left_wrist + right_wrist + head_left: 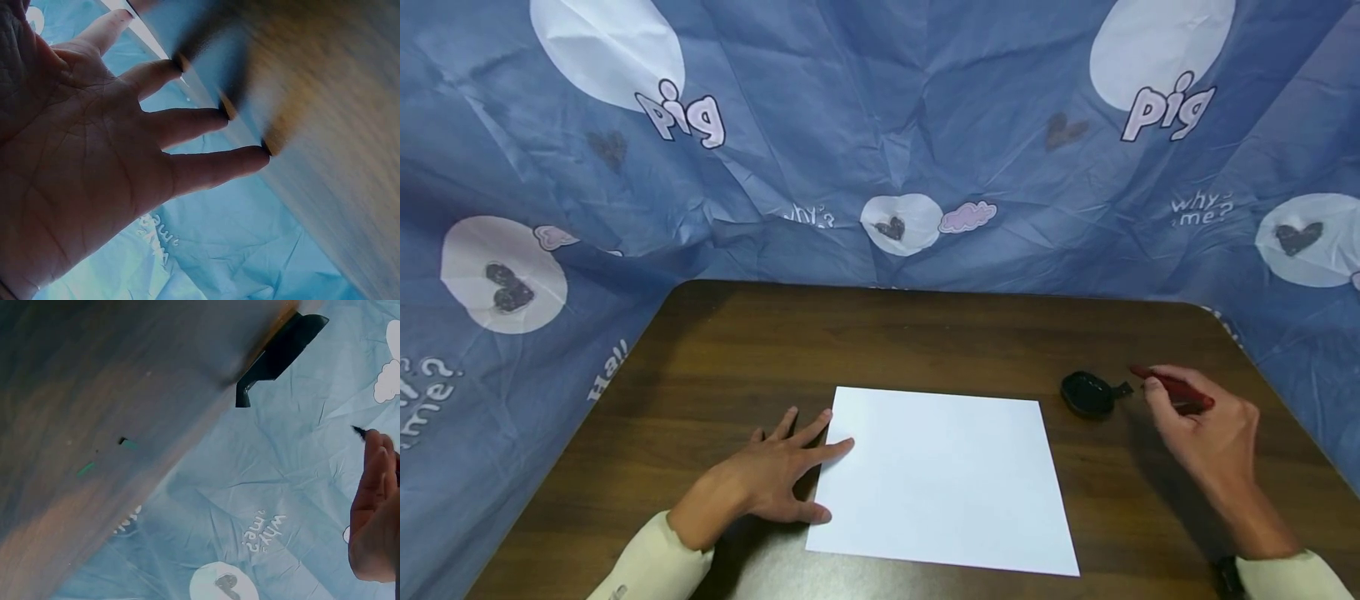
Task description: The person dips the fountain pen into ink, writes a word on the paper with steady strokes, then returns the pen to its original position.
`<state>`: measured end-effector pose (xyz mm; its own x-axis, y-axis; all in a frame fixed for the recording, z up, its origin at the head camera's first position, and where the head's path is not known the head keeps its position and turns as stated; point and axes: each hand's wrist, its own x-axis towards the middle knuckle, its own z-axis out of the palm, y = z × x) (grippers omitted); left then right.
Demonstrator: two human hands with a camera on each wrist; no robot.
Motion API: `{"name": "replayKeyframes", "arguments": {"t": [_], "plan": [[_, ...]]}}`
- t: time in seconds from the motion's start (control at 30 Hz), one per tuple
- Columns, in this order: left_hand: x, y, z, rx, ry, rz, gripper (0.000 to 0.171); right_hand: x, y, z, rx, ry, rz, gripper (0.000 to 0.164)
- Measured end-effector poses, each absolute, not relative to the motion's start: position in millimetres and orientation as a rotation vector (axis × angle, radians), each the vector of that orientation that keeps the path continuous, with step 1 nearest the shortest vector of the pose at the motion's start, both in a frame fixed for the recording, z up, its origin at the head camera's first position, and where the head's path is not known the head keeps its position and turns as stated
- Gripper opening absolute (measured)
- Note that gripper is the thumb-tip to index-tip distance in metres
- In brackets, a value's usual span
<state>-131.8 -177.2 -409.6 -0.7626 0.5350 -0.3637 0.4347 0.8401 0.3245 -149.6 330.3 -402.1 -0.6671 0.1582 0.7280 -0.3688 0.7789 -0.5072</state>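
A blank white sheet of paper [943, 483] lies flat on the wooden table. Fingers spread, my left hand [775, 472] rests at its left edge, with thumb and some fingertips on the sheet. The left wrist view shows its palm from below and its fingertips on the tabletop. My right hand [1221, 433] pinches a red pen [1187, 393] above the table, right of the paper. In the right wrist view the pen's dark pointed tip [359, 432] sticks out past the fingers. Just left of that hand sits a small black dish [1088, 396] with a short handle.
The brown table [880, 333] has rounded far corners. A blue printed cloth [820, 167] hangs behind it and at both sides. Small green marks [86, 469] show on the tabletop in the right wrist view.
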Motion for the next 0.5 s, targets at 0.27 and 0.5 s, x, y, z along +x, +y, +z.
{"name": "replayKeyframes", "arguments": {"t": [0.27,0.5], "plan": [[-131.0,-177.3,-409.7,0.716,2.572,0.318,0.085,-152.2,330.0,-404.5,0.263,-2.156,0.823,0.016],[-132.5,-177.6,-410.3,0.733,2.575,0.315,0.085,-152.4,332.0,-406.2,0.271,-2.182,0.818,0.023]]}}
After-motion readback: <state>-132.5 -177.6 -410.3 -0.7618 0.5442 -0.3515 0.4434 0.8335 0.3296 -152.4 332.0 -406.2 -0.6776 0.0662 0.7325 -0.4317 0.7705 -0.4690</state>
